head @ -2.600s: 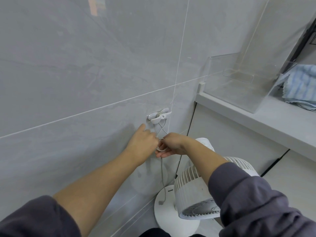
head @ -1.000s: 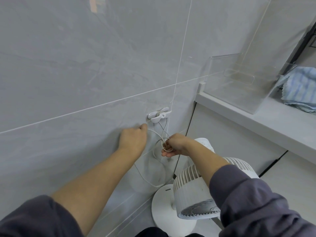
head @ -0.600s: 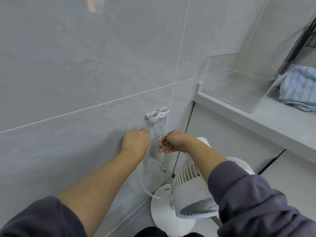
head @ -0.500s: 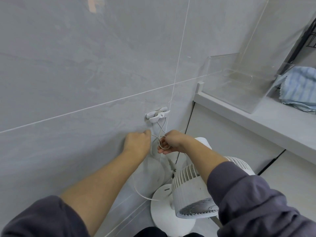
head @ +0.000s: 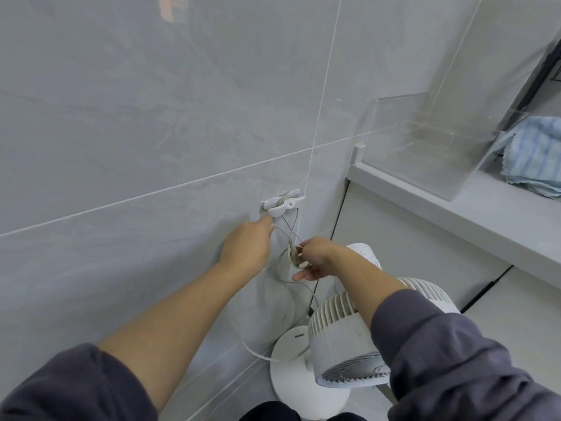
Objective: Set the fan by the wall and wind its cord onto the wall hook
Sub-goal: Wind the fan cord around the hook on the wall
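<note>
1. The grey tiled wall [head: 151, 117] fills most of what I see, and the white fan [head: 343, 347] stands on its round base at the foot of it, so to my eye the setting-down part is done.
2. A clear plastic bin [head: 425, 165] sits on the white shelf [head: 455, 208] to the right; it looks empty, and a blue striped cloth [head: 534, 159] lies just beside it, not inside.
3. The left hand [head: 246, 247] reaches up under the wall hook [head: 283, 205], closed around a strand of the cord [head: 258, 350].
4. The right hand [head: 315, 256] pinches a small coil of cord below the hook.
5. A few turns sit on the hook; a slack loop hangs toward the fan base, so I judge the winding partly done, with that loose length left to take up.
</note>
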The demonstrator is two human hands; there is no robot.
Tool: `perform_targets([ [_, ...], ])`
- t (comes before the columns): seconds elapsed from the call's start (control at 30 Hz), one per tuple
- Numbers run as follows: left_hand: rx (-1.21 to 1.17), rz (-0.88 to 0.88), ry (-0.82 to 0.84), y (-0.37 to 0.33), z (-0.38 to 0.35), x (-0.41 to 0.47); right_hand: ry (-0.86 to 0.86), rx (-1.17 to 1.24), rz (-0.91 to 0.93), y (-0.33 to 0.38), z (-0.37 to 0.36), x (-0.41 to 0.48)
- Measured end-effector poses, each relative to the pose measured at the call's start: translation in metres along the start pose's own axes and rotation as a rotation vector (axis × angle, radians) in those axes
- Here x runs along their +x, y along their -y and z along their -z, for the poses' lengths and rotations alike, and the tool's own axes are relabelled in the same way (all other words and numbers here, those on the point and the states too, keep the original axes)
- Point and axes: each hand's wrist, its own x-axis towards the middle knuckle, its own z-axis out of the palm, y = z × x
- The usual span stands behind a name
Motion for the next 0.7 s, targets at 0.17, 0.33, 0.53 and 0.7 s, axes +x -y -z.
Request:
perform_targets([
  [0.17, -0.091, 0.05, -0.071, -0.004, 0.008, 0.002, -0.023, 0.077, -0.028, -0.005, 0.002, 0.003],
  [0.33, 0.113, 0.037, -0.019, 0.004, 0.007, -0.003, -0.029, 0.011, -0.097, -0.005, 0.003, 0.002],
  [0.53, 0.186, 0.137, 0.186, 0.006, 0.003, -0.009, -0.18, -0.158, 0.037, 0.002, 0.004, 0.007],
  [0.7, 0.304, 0.248, 0.55, 0.008, -0.003, -0.01, -0.358, -0.049, 0.257, 0.011, 0.012, 0.02],
])
